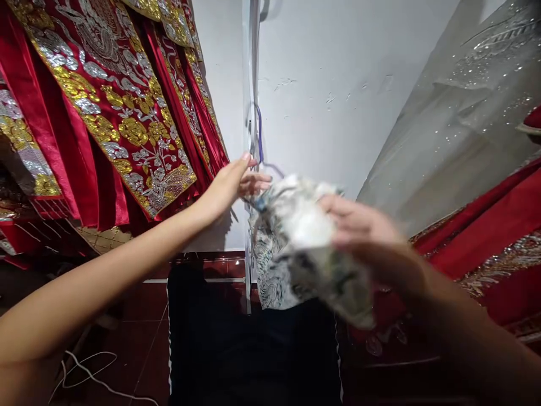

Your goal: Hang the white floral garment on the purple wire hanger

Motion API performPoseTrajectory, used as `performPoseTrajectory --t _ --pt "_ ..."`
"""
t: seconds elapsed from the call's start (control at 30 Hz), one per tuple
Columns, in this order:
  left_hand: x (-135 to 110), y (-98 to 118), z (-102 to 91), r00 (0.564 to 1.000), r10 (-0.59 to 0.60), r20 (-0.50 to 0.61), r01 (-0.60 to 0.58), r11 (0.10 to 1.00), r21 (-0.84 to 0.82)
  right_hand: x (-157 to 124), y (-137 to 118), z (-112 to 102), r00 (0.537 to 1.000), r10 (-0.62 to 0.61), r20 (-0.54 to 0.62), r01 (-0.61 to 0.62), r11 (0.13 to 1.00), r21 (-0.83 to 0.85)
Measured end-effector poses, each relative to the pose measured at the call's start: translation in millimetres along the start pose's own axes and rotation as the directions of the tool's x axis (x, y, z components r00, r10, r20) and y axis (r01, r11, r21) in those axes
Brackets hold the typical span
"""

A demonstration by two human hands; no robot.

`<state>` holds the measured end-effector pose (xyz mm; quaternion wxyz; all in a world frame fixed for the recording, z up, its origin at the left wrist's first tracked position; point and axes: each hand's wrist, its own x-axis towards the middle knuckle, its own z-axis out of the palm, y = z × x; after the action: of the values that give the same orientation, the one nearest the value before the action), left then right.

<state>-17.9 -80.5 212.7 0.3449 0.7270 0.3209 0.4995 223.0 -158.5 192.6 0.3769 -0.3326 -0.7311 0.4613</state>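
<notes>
A light garment with a dark and greenish leafy pattern (273, 276) hangs in front of me, partly smeared by motion. Above it, a purple clothes hanger (260, 138) hooks onto a white metal rack (249, 225). My left hand (245, 177) reaches in beside the hanger's lower part, its fingers stretched and apart, nothing visibly gripped. On the garment's right side, my right hand (359, 225) is blurred, with fingers bent over a bunched part of the cloth. Its thumb is hidden.
Red costumes with gold and silver sequins (135, 129) hang at the left. At the right are a sheer sparkling white gown (448, 129) and red embroidered cloth (486, 225). A white wall (329, 73) stands behind. A white cable (91, 375) lies on the dark red tiled floor (139, 344).
</notes>
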Motion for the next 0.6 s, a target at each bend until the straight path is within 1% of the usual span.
performPoseTrajectory --t 0.03,0.07,0.1,0.13,0.17,0.2,0.23,0.27,0.3,0.33,0.37,0.4,0.47,0.5,0.53,0.57,0.6 --pt "-9 4 8.1 0.997 -0.075 0.028 0.077 0.993 -0.088 -1 -1 14 0.987 -0.034 0.155 0.04 0.998 -0.038" --pt "-19 7 14.0 0.988 -0.148 0.047 0.154 0.974 -0.164 -1 -1 25 0.954 -0.065 0.292 0.089 0.994 -0.068" --pt "-30 9 17.5 0.974 -0.221 0.058 0.228 0.947 -0.225 2 0 31 0.92 -0.1 0.38 0.143 0.986 -0.087" --pt "-42 11 18.7 0.955 -0.29 0.065 0.296 0.916 -0.27 6 2 33 0.901 -0.13 0.415 0.185 0.978 -0.095" --pt "-53 13 17.7 0.933 -0.351 0.073 0.357 0.886 -0.297 12 6 31 0.904 -0.159 0.396 0.215 0.971 -0.101" --pt "-64 14 15.1 0.912 -0.401 0.088 0.408 0.86 -0.307 19 12 26 0.926 -0.19 0.326 0.241 0.963 -0.121" --pt "-74 15 11.0 0.892 -0.438 0.108 0.45 0.842 -0.298 27 19 18 0.95 -0.226 0.218 0.265 0.949 -0.169" --pt "-82 16 6.0 0.877 -0.463 0.131 0.481 0.834 -0.272 35 28 10 0.959 -0.266 0.099 0.282 0.929 -0.241" --pt "-88 18 0.4 0.867 -0.474 0.152 0.497 0.836 -0.232 43 39 1 0.95 -0.312 -0.006 0.294 0.901 -0.319" --pt "-92 20 -5.8 0.869 -0.469 0.16 0.493 0.851 -0.18 52 50 -7 0.936 -0.346 -0.067 0.294 0.872 -0.391" --pt "-94 22 -12.2 0.878 -0.451 0.159 0.47 0.875 -0.115 59 61 -15 0.935 -0.349 -0.071 0.285 0.854 -0.435" --pt "-93 23 -18.8 0.893 -0.423 0.155 0.433 0.9 -0.04 65 71 -22 0.946 -0.321 -0.042 0.269 0.85 -0.453" --pt "-86 21 -32.0 0.937 -0.327 0.126 0.31 0.941 0.134 72 86 -33 0.978 -0.206 0.037 0.201 0.879 -0.433" --pt "-80 17 -38.3 0.964 -0.249 0.09 0.223 0.947 0.23 74 90 -39 0.988 -0.144 0.058 0.155 0.9 -0.408" --pt "-74 12 -44.0 0.987 -0.151 0.045 0.129 0.936 0.328 75 91 -45 0.994 -0.09 0.057 0.105 0.918 -0.382" --pt "-66 4 -49.0 0.999 -0.035 -0.004 0.033 0.905 0.424 76 90 -51 0.998 -0.046 0.031 0.054 0.934 -0.352" --pt "-59 -5 -52.7 0.994 0.093 -0.056 -0.051 0.855 0.516 79 88 -57 1.0 -0.003 -0.004 0.002 0.95 -0.312"
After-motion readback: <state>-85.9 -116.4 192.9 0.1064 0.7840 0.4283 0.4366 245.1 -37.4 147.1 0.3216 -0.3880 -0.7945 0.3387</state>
